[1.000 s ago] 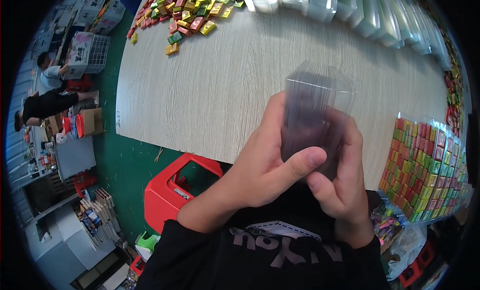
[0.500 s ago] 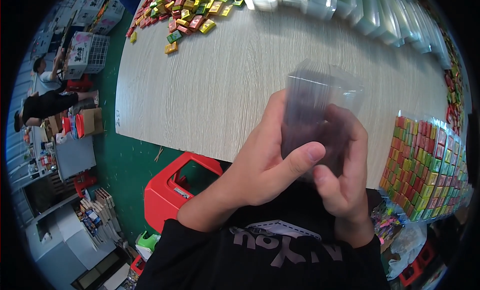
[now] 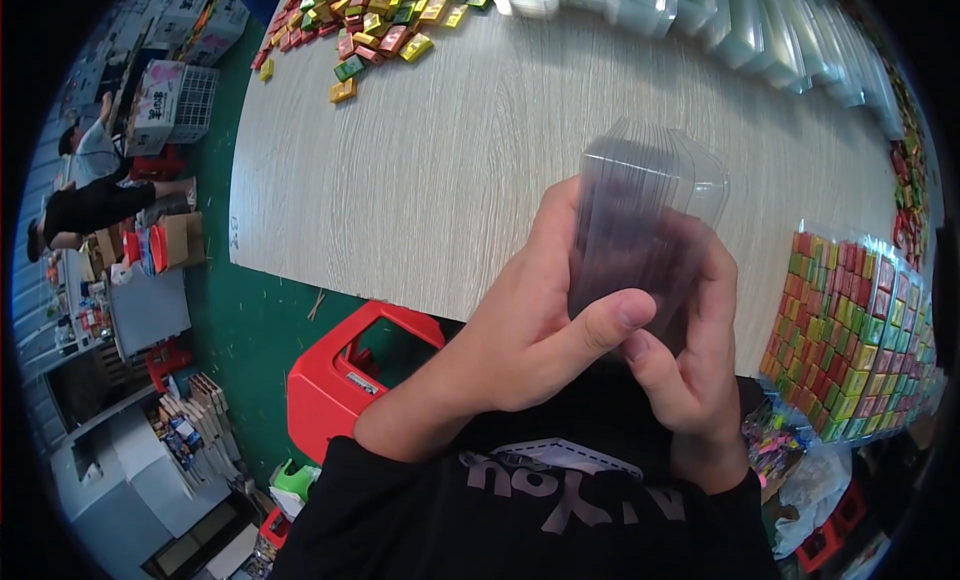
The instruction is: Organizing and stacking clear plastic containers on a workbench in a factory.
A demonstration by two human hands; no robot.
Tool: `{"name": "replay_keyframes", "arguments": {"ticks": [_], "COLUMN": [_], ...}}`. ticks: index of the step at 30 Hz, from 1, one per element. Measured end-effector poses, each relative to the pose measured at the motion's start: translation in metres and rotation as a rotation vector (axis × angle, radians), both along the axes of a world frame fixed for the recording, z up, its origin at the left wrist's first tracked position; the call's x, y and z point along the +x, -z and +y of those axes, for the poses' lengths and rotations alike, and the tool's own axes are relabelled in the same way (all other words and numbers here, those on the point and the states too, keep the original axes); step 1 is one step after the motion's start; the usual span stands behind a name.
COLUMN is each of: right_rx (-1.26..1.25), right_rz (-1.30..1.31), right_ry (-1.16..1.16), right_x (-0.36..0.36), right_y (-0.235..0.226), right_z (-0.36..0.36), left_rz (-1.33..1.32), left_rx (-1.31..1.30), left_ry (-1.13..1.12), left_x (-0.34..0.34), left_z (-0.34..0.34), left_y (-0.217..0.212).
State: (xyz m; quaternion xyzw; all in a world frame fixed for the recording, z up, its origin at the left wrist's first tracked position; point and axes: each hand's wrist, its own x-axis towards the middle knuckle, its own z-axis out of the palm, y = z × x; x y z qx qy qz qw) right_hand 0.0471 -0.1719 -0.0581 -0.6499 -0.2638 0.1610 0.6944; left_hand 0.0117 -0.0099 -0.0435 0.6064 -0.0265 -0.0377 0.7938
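Note:
Between my two hands stands a stack of clear plastic boxes (image 3: 640,195), nested or pressed closely together, upright over the table's near edge. My left hand (image 3: 545,325) is closed round its left side, the thumb laid across the front. On the other side my right hand (image 3: 695,340) grips it, with its thumb low near the left thumb and its fingers showing through the clear plastic. The bottom of the stack is hidden behind my thumbs.
Small wrapped sweets (image 3: 380,25) in red, yellow and green lie heaped at the table's (image 3: 400,170) far left. Rows of clear plastic boxes (image 3: 740,30) line the far right. Filled clear packs (image 3: 850,330) stand at the right. A red stool (image 3: 330,380) is below the left edge.
The boxes at the right of the stack have come closer together, making it look more even. My right thumb has shifted slightly up, nearer the left thumb.

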Motion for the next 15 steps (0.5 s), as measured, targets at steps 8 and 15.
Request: {"name": "replay_keyframes", "arguments": {"ticks": [8,15], "right_rx": [0.124,0.001], "right_rz": [0.234,-0.079], "right_ry": [-0.042,0.022], "right_x": [-0.003,0.000], "right_y": [-0.006,-0.001], "right_z": [-0.001,0.006], "left_rz": [-0.028,-0.051], "left_rx": [0.004,0.053], "left_ry": [-0.035,-0.033], "left_x": [0.000,0.000], "left_z": [-0.002,-0.002], "left_y": [0.002,-0.001]}}
